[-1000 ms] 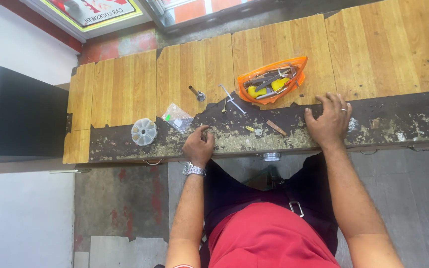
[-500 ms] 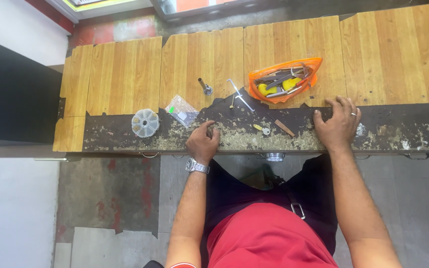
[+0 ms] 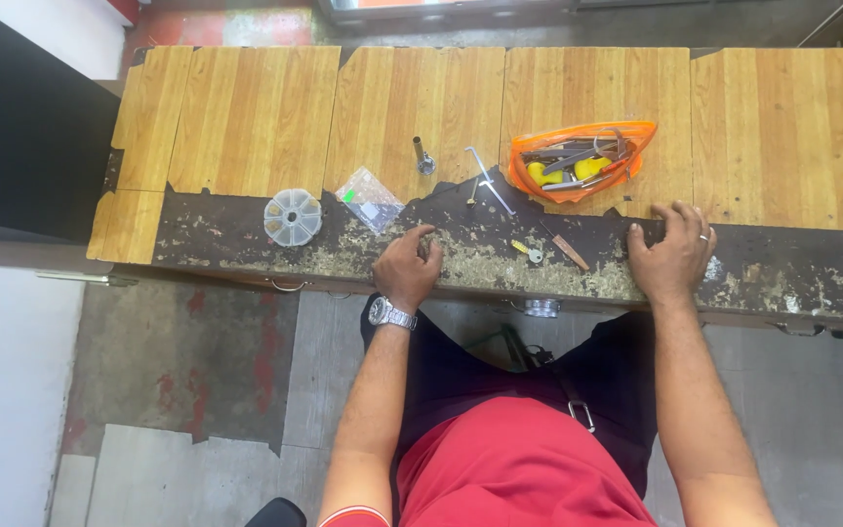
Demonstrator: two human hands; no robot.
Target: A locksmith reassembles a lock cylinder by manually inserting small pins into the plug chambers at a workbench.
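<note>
- Resting on the worn dark front strip of the workbench (image 3: 246, 234), the left hand (image 3: 408, 269) lay half curled, fingers drawn loosely together with the forefinger stretched toward 12 o'clock; whether anything was pinched under it could not be told
- The right hand (image 3: 672, 256) lay flat on the same strip with its fingers spread, holding nothing, a ring on one finger
- At 11 o'clock from the left hand sat a small clear plastic bag (image 3: 371, 200), near but apart; it looked light, limp and slippery, best pinched at a corner
- Further off at 10 o'clock was a round clear compartment box (image 3: 293, 217), probably light, rigid and brittle, best taken by the rim and kept level
- Between the hands lay a small yellow-handled tool (image 3: 523, 250) and a brown stick-like piece (image 3: 570, 253), both thin, stiff and light by the look of them
- At 11 o'clock from the right hand stood an orange tray (image 3: 578, 159) of tools, just beyond the fingertips, likely heavier than the rest
</note>
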